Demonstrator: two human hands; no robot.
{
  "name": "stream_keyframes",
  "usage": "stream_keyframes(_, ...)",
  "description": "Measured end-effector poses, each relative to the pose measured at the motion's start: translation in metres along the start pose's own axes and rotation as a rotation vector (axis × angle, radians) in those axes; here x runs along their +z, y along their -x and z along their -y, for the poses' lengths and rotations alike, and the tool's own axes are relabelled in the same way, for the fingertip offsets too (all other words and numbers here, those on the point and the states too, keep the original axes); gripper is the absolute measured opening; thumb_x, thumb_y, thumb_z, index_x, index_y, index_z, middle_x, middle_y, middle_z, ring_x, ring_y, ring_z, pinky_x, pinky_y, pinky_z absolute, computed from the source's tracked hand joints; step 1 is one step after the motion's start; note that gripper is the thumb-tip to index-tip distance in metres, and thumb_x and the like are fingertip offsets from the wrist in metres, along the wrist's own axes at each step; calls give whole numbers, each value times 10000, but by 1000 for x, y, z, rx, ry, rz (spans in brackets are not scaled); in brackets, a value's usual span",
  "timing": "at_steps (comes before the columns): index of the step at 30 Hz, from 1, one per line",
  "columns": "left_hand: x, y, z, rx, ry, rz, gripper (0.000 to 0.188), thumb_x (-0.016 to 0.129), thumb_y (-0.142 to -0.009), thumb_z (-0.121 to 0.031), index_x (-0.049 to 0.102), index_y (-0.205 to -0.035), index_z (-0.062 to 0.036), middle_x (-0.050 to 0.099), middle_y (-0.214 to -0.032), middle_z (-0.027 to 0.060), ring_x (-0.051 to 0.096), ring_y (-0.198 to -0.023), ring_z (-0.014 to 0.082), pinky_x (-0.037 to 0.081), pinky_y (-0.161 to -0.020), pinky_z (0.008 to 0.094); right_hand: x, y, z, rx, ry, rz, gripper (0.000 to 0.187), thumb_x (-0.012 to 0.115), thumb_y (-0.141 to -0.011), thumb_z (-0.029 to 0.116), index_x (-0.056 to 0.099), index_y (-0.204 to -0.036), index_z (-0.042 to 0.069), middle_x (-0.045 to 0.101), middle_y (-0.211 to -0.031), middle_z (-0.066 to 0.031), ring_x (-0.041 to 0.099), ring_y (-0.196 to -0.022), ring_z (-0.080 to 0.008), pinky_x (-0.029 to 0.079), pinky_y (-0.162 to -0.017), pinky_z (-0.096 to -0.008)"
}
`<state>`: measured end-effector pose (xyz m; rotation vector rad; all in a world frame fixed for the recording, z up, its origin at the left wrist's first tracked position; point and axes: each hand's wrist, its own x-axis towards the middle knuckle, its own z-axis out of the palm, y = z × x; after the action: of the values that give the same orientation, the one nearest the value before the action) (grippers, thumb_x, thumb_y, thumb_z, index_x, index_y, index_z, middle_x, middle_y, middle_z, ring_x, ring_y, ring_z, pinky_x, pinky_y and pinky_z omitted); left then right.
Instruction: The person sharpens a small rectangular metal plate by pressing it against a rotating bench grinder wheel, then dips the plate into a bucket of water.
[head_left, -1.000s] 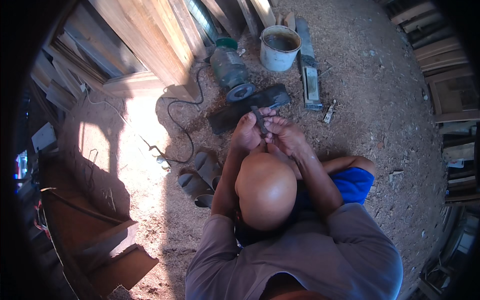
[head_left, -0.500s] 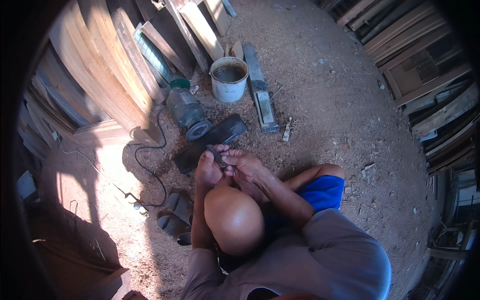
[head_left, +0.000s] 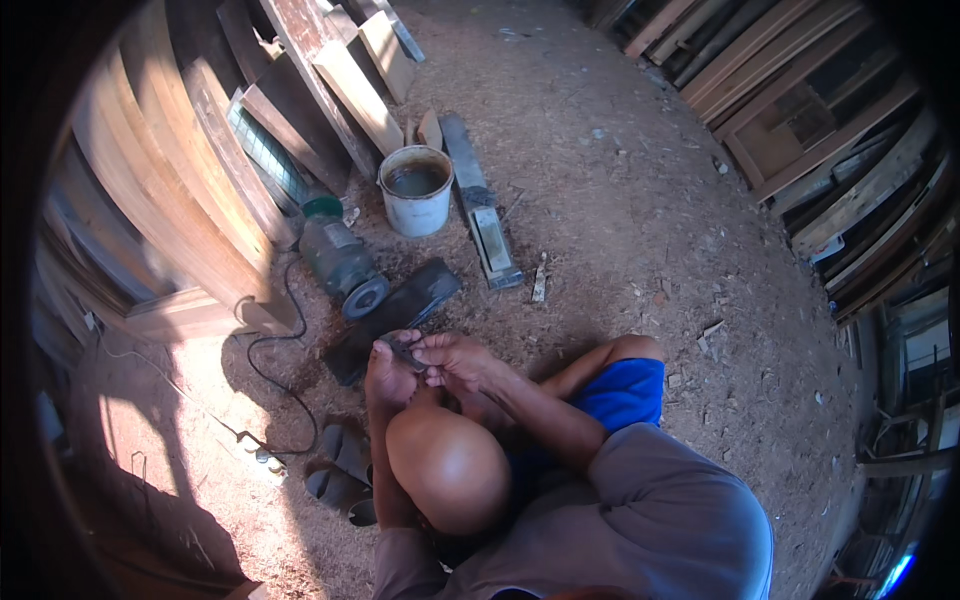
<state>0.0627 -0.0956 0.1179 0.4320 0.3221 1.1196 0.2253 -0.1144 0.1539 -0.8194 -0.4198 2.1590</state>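
A small, dark, flat piece (head_left: pixel 404 353), like a short metal blade, is held between my two hands in front of my raised knee. My left hand (head_left: pixel 388 376) is closed on its left end, thumb up along it. The fingers of my right hand (head_left: pixel 455 358) pinch it from the other side. Just beyond my hands lies a dark block (head_left: pixel 400 318) on the ground. Past that block is a green electric grinder (head_left: pixel 335 250) with a grey round wheel (head_left: pixel 366 298) facing my hands.
A white bucket (head_left: pixel 417 211) of murky water stands beyond the grinder. Right of it, a sharpening stone (head_left: pixel 490 238) sits on a long board (head_left: pixel 462 150). A black cord (head_left: pixel 285 375) loops left, near sandals (head_left: pixel 345 460). Planks (head_left: pixel 170 170) lean at left; wooden frames (head_left: pixel 790 120) at right.
The view has shifted, so the surroundings and my hands appear lower and further left. Both hands keep hold of the dark piece, with little change in grip.
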Motion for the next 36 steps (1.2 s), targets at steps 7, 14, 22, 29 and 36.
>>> stream_keyframes(7,0,-2,-1,1,-18,23,449,623,-890,-438,607,-1074,-28,637,-1106,100,613,-970,226,525,-835,404,2,2,2,-6,-20,-19,129,692,-874,166,620,-949,91,617,-798,30,543,-605,-46,507,-582,-202)
stream_keyframes(14,0,-1,0,-22,7,3,480,605,-892,-468,601,-1081,-27,636,-1108,103,616,-976,237,532,-814,416,-4,-2,-2,-8,-26,-12,114,688,-875,157,621,-932,83,611,-788,23,534,-609,-47,486,-565,-196)
stream_keyframes(22,-16,3,-9,-14,18,68,472,558,-925,-467,608,-1074,-22,636,-1126,126,634,-974,268,552,-783,447,-2,-13,-8,20,42,32,124,676,-883,170,614,-935,75,603,-788,16,510,-616,-52,454,-567,-190)
stream_keyframes(29,-28,10,-13,30,19,30,473,531,-944,-452,613,-1075,-5,646,-1124,139,641,-989,284,561,-791,449,5,-19,-11,62,57,24,162,678,-884,191,609,-991,91,601,-810,28,521,-623,-48,481,-588,-208)
stream_keyframes(36,-26,15,-20,11,64,-9,463,524,-949,-443,606,-1129,-24,640,-1138,131,635,-994,284,559,-790,450,7,-26,-12,92,26,76,176,642,-901,145,583,-1029,39,615,-832,-23,561,-657,-68,508,-614,-208)
